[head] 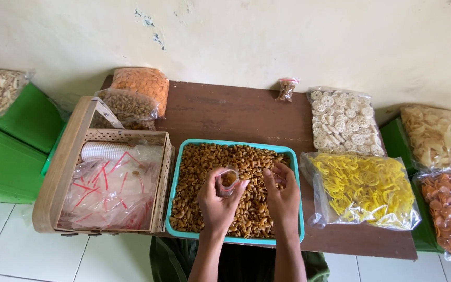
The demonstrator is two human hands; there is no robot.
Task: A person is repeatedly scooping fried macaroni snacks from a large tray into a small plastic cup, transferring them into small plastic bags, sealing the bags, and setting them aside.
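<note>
Two hands are seen from the head camera over a teal tray that is filled with brown elbow-shaped snacks and set on a brown wooden table. A small clear plastic bag is pinched at its mouth by the left hand, whose fingers are closed on the bag's rim; a few brown pieces are seen inside it. The right hand is held just beside the bag, its fingers curled together above the snacks; whether any pieces are held in it cannot be told.

A woven basket with a curved handle is placed left of the tray, touching it, and is filled with empty clear bags with red strips and a white roll. Behind the basket, a bag of brown snacks and a bag of orange crackers are stacked. A small filled packet is set near the wall. To the right, a bag of white ring crackers and a bag of yellow crackers are laid on the table.
</note>
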